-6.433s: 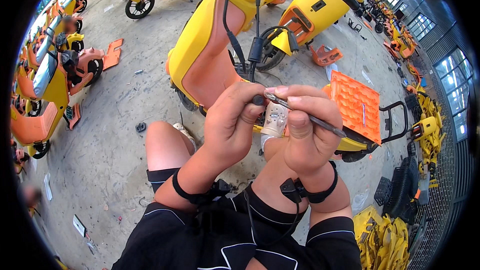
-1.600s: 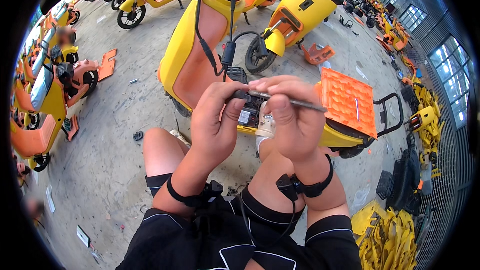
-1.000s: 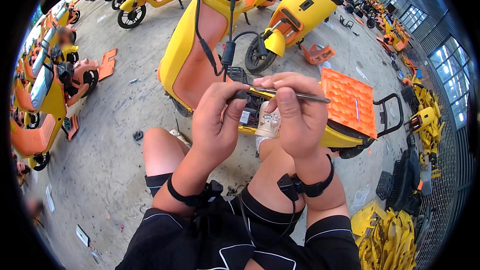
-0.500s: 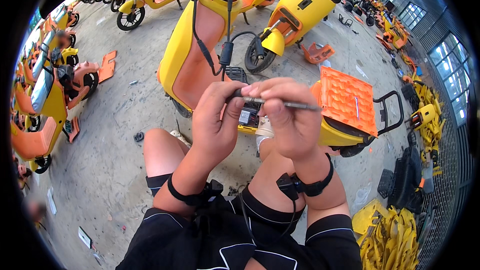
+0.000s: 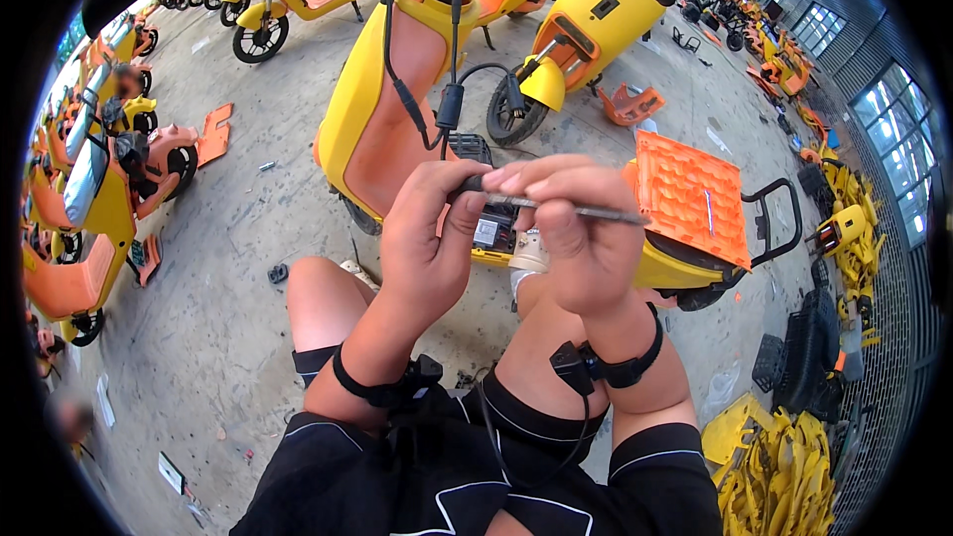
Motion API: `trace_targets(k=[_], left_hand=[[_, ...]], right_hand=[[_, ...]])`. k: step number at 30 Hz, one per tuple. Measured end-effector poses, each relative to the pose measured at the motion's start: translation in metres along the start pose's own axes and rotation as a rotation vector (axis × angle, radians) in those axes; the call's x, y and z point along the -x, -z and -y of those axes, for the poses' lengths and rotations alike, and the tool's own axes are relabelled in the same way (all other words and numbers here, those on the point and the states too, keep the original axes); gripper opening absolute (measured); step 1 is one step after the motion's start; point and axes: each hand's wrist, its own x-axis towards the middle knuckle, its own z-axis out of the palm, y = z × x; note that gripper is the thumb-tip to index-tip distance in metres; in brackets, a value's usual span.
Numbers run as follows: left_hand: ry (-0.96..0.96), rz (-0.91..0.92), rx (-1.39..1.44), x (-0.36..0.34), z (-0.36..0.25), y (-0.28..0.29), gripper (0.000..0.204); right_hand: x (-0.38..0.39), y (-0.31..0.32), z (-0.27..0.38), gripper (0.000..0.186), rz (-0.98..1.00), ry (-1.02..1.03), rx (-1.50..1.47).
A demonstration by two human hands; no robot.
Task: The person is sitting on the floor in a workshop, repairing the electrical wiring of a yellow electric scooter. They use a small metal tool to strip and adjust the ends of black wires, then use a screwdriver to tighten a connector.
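Both of my hands are raised in front of the scooter, holding a thin metal rod (image 5: 608,213) between them. Its dark, thicker end sits in my left hand (image 5: 427,238), whose thumb and fingers are closed round it. My right hand (image 5: 593,248) pinches the bare shaft between thumb and fingers, and the tip sticks out past it to the right, tilted slightly downward. Behind my hands stands a yellow and orange scooter (image 5: 347,129). Its footboard area is uncovered, and a dark box with a pale label (image 5: 485,232) shows there, partly hidden by my fingers.
An orange ribbed panel (image 5: 685,189) lies on the scooter's rear, with a thin pale rod on it. Black cables (image 5: 450,104) hang from the handlebar. More scooters (image 5: 84,228) line the left and back. Yellow plastic parts (image 5: 784,476) are heaped at lower right, near black parts (image 5: 809,357).
My right hand has shifted slightly right, and the rod's tip has moved right and a little lower. My left hand keeps its grip almost in place.
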Motion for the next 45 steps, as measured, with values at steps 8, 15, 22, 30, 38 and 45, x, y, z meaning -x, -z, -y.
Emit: trace_targets(k=[8,15,22,30,38,45], left_hand=[[0.077,0.014,-0.005,0.001,-0.006,0.005,0.017],[0.079,0.047,0.064,0.007,0.003,0.005,0.022],[-0.016,0.056,0.227,0.015,0.004,0.005,0.029],[-0.035,0.038,0.265,0.012,-0.003,0.004,0.025],[-0.014,0.075,0.249,0.014,-0.004,0.009,0.033],[-0.046,0.025,0.315,0.020,-0.002,0.005,0.029]], right_hand=[[-0.003,0.005,-0.004,0.014,-0.123,-0.142,0.067],[-0.002,0.005,-0.004,0.013,-0.104,-0.153,0.093],[0.002,0.002,0.000,0.016,-0.106,-0.150,0.126],[-0.001,0.002,-0.003,0.014,-0.144,-0.196,0.154],[-0.007,-0.004,0.007,0.013,-0.222,-0.210,0.107],[-0.001,-0.005,0.019,0.011,-0.219,-0.217,0.083]])
